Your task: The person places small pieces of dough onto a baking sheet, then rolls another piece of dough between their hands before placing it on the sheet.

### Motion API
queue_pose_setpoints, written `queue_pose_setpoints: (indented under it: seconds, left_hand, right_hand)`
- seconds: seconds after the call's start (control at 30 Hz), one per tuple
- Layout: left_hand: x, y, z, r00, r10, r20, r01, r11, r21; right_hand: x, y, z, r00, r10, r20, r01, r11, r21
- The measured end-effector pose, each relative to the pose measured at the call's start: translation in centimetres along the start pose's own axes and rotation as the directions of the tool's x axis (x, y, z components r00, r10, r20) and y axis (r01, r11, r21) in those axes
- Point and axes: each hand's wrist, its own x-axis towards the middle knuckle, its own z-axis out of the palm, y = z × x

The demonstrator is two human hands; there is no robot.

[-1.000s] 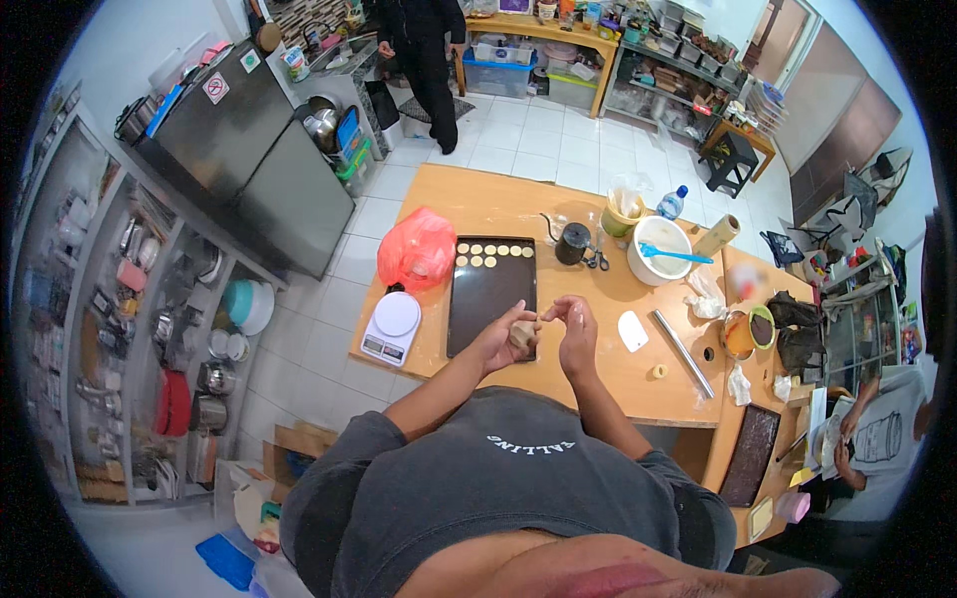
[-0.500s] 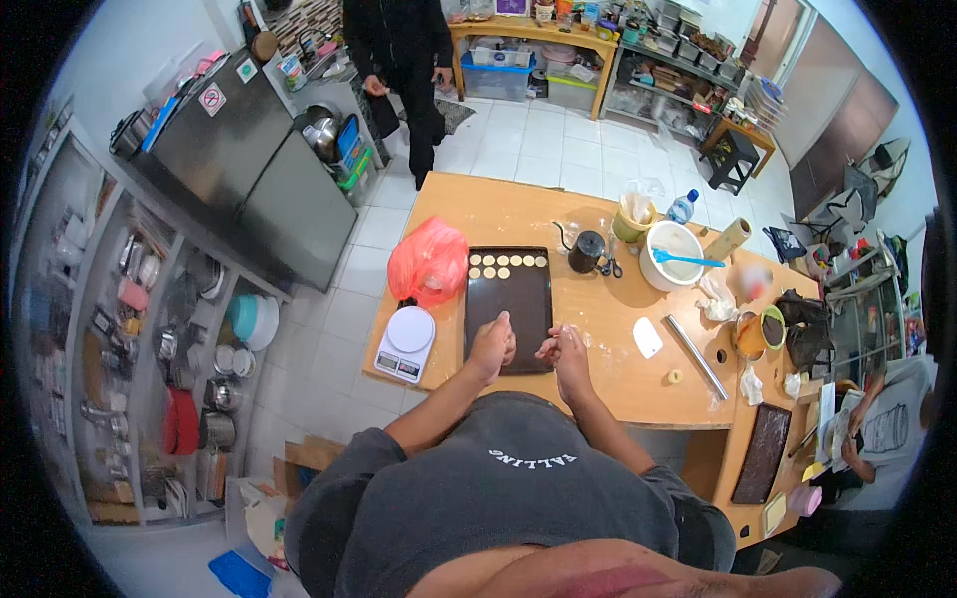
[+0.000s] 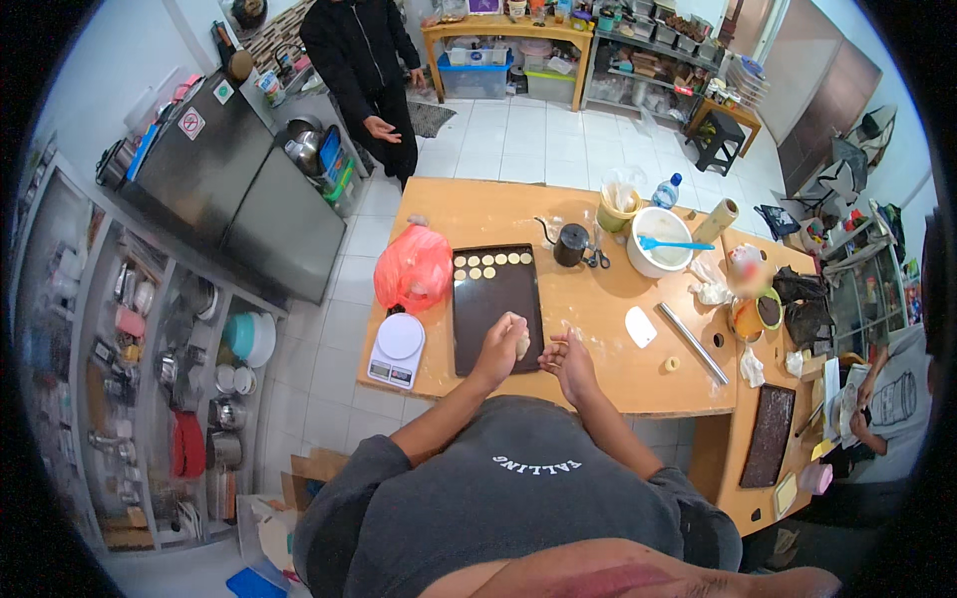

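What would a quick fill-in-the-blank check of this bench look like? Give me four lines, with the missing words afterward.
1. The pale lump is in the person's ____ hand.
2. The pale rounds on the dark tray lie in ____ rows.
3. The spatula across the white bowl is ____.
4. From the person's viewpoint, the metal rod lies to the ____ of the white scraper.

Missing words: left; two; blue; right.

the wooden table carries 1 dark tray, 1 red bag, 1 white scale, 1 black kettle, 1 white bowl and 1 metal tube.
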Motion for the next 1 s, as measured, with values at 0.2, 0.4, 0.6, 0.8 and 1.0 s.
queue_pose_setpoints:
  seconds: [0.2, 0.4, 0.6, 0.8, 1.0]
  left_hand:
    - [-0.8, -1.0, 3.6, 0.992, -0.001, 0.127, -0.006, 0.998, 0.058]
    - [-2.1, -1.6, 8.6, 0.935, 0.275, 0.225, -0.346, 0.847, 0.402]
    - [-3.1, 0.0, 14.4, 0.941, 0.287, 0.181, -0.338, 0.748, 0.571]
    - [-2.8, -2.4, 18.7, 0.925, 0.371, 0.079, -0.345, 0.737, 0.581]
    - [-1.8, -5.7, 23.5, 0.928, 0.373, 0.009, -0.322, 0.787, 0.527]
  right_hand:
    - [0.0, -1.0, -3.3, 0.996, 0.037, 0.082, -0.037, 0.999, 0.000]
    - [-0.9, -4.0, -6.4, 0.992, 0.107, 0.071, -0.107, 0.994, -0.010]
    - [-0.5, -6.1, -10.9, 0.960, 0.153, 0.236, -0.164, 0.986, 0.030]
    - [-1.2, -8.9, -14.5, 0.942, 0.197, 0.272, -0.216, 0.976, 0.040]
    - [-1.4, -10.9, -19.8, 0.936, 0.246, 0.253, -0.261, 0.965, 0.027]
